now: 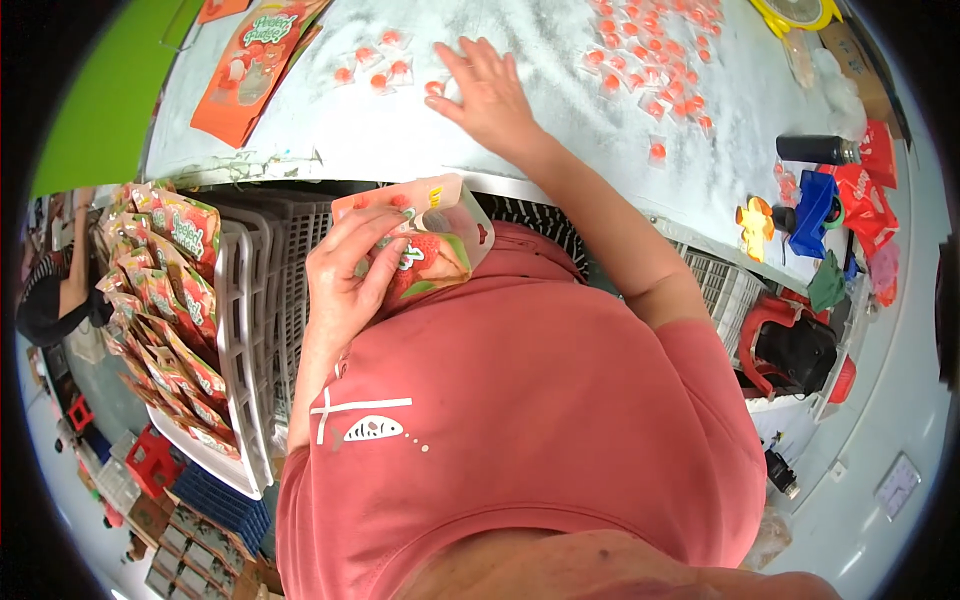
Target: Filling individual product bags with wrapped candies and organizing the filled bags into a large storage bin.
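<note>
My left hand point(350, 265) grips a red and clear candy pouch point(440, 225) near my waist, at the table's front edge. The pouch has a hang hole at one end, and fingers cover part of its printed front. Stretched forward over the white table, my right hand point(490, 105) has its fingers spread. One small wrapped red candy point(435, 89) lies at its thumb. A few more wrapped candies point(379, 82) lie to the left of that hand. Farther right, a larger scatter of the same wrapped candies point(650, 65) covers part of the white table point(400, 140).
Flat red pouches point(245, 80) lie at the table's left. A crate point(235, 370) of filled pouches point(165, 290) stands left of me. At right are a dark bottle point(815, 150), a blue holder point(813, 215) and a yellow scale point(800, 12). Another person point(55, 300) is at far left.
</note>
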A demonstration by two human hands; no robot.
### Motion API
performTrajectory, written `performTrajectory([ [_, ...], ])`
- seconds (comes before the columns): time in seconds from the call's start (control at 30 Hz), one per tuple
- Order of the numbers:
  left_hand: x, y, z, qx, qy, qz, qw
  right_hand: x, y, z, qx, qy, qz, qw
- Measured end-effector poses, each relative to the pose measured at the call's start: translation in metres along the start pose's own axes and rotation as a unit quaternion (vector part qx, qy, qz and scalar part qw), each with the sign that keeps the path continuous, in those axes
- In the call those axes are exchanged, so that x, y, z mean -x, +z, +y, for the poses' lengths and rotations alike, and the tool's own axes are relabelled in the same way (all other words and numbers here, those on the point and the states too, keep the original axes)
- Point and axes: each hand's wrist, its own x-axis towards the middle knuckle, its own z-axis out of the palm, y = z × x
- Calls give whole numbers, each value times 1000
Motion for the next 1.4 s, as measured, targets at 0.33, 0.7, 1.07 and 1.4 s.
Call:
performTrajectory([
  [0.33, 0, 0, 10, -14, -30, -5, 999, -52, 32, -49, -91, -23, -17, 995],
  [0.7, -10, 1, 7, -1, -7, -21, 1000, 18, -79, 87, 97, 58, 151, 982],
  [1.07, -13, 6, 11, 2, -17, -34, 999, 36, -60, 74, 190, 85, 112, 972],
  [1.4, -12, 2, 4, -7, -19, -29, 999, 53, -78, 70, -326, 199, 209, 900],
])
